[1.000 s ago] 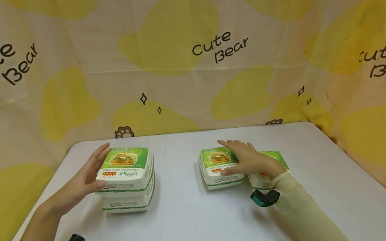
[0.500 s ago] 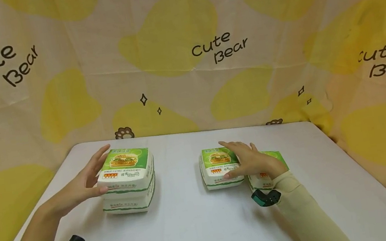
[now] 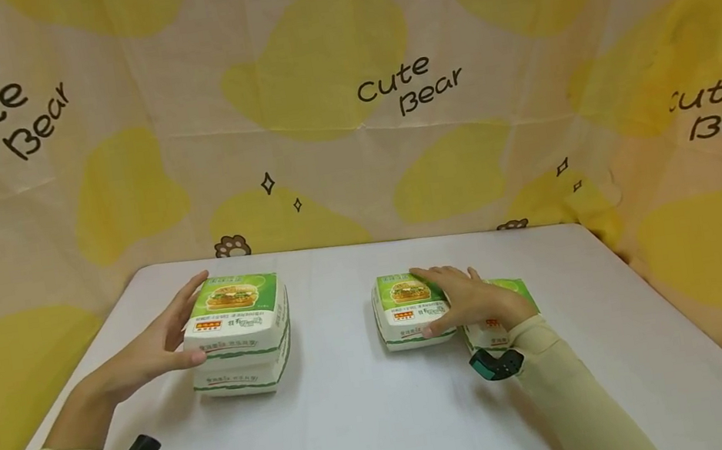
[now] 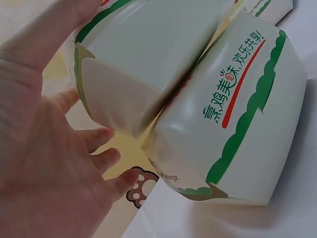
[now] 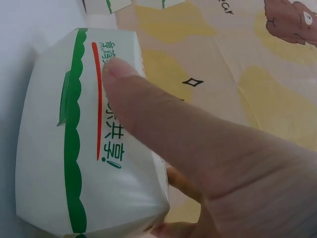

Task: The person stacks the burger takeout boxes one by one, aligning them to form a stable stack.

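On the left of the head view, two white-and-green burger boxes are stacked. My left hand (image 3: 149,354) grips the upper burger box (image 3: 234,314), thumb at its front and forefinger toward its back. That box rests on the lower burger box (image 3: 237,381); the left wrist view shows the other fingers beside the pair. Right of the middle, my right hand (image 3: 473,298) spans a single burger box (image 3: 407,296). Its thumb (image 5: 148,114) lies on the printed front face in the right wrist view; the fingertips behind are mostly hidden.
Another burger box (image 3: 488,338) stands partly under my right wrist, close to the held one. All stand on a white table (image 3: 354,413). A patterned cloth (image 3: 310,69) hangs behind and along the sides.
The upper left box has shifted slightly right and down over the lower one, my left hand with it. My right thumb has slid down the front of its box.
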Demonstrator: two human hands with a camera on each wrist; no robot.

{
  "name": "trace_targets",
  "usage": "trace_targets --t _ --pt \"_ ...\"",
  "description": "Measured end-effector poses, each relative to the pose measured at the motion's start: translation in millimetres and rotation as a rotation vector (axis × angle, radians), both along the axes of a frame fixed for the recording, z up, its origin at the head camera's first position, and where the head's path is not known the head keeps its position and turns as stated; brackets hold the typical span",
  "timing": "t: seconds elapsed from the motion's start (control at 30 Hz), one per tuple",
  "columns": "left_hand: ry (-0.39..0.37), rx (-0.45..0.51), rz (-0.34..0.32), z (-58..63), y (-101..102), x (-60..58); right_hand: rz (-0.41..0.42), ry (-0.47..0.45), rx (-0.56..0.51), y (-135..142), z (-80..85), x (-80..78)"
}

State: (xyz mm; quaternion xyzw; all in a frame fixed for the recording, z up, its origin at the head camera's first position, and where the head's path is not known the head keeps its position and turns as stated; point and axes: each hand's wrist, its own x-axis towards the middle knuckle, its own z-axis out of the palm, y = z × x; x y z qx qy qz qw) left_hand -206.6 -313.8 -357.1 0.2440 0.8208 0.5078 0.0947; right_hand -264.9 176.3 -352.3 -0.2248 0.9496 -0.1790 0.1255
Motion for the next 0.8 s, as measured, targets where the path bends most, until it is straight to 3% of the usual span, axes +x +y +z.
trace_targets --t 0.37,0.8 --pt "-0.004 0.013 0.010 2.7 0 -0.1 0.003 0.062 -0.043 -7 4.2 -1.4" --pt "-0.003 -0.018 0.005 -0.4 -3 -0.3 -0.067 0.048 -0.381 -14 2.5 3.7"
